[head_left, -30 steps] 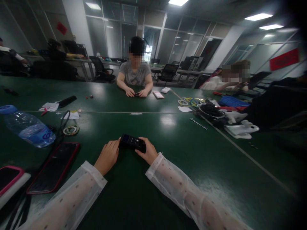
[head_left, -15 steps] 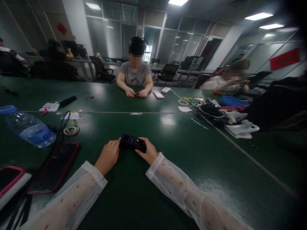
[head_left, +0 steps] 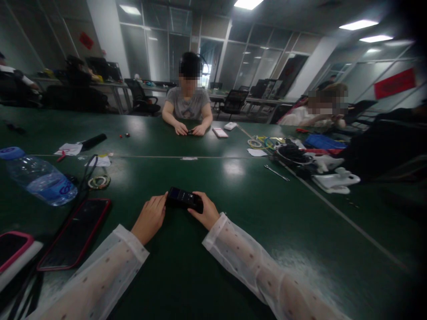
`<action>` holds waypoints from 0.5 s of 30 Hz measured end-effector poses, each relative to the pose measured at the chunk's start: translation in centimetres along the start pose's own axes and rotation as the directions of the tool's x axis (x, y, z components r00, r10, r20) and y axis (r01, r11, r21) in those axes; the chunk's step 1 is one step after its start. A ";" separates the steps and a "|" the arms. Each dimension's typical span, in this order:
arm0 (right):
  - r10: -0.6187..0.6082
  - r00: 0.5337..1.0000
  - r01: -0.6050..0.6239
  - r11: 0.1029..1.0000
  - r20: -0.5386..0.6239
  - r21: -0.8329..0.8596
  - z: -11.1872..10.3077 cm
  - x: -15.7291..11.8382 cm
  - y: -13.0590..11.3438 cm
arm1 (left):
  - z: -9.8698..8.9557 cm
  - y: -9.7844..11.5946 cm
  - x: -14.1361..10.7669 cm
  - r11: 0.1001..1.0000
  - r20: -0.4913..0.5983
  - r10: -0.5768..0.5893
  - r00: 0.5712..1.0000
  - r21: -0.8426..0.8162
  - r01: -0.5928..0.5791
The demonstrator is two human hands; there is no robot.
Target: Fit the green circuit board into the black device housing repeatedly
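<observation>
A small black device (head_left: 180, 198) with a lit display lies on the green table (head_left: 173, 275) in front of me, between my hands. My right hand (head_left: 206, 210) grips its right end, the thumb at the near edge and the fingers over the far side. At the device's left end, my left hand (head_left: 151, 217) touches it with the fingertips, its fingers close together and bent. The undersides of the left fingers are hidden.
To the left are a water bottle (head_left: 42, 180), a red-edged phone (head_left: 76, 235), a pink-edged phone (head_left: 13, 249) and a bracelet (head_left: 99, 182). A wrench (head_left: 276, 173) and a cable pile (head_left: 292, 151) lie right. Across the table sits a person (head_left: 188, 102).
</observation>
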State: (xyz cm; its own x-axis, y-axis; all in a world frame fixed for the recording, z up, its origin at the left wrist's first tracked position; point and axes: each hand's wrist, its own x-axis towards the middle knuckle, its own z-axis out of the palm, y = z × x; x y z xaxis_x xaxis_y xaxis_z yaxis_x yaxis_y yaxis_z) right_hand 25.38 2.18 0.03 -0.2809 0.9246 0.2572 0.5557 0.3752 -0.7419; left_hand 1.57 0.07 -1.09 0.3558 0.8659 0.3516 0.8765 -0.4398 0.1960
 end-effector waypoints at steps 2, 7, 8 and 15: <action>-0.002 1.000 0.001 1.000 0.003 0.002 -0.1 -0.1 0.0 | 0.0 0.0 0.0 1.000 0.004 -0.001 1.000 0.000 0.001; 0.000 1.000 0.000 1.000 0.004 -0.004 0.0 -0.1 0.1 | 0.3 -0.3 -0.1 1.000 -0.003 -0.001 1.000 -0.011 0.001; 0.001 1.000 -0.001 1.000 0.006 -0.005 0.0 -0.1 0.1 | 0.4 -0.4 -0.1 1.000 -0.004 -0.001 1.000 -0.014 0.001; 0.005 1.000 -0.006 1.000 -0.005 -0.008 0.1 -0.1 0.2 | 0.3 -0.3 -0.1 1.000 -0.010 0.001 1.000 -0.014 -0.001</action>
State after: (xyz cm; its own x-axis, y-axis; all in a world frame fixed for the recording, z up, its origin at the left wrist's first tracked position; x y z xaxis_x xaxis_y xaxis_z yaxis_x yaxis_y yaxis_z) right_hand 25.43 2.18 -0.16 -0.2741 0.9270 0.2560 0.5636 0.3706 -0.7383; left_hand 1.39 0.20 -1.42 0.3538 0.8631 0.3605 0.8713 -0.4443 0.2085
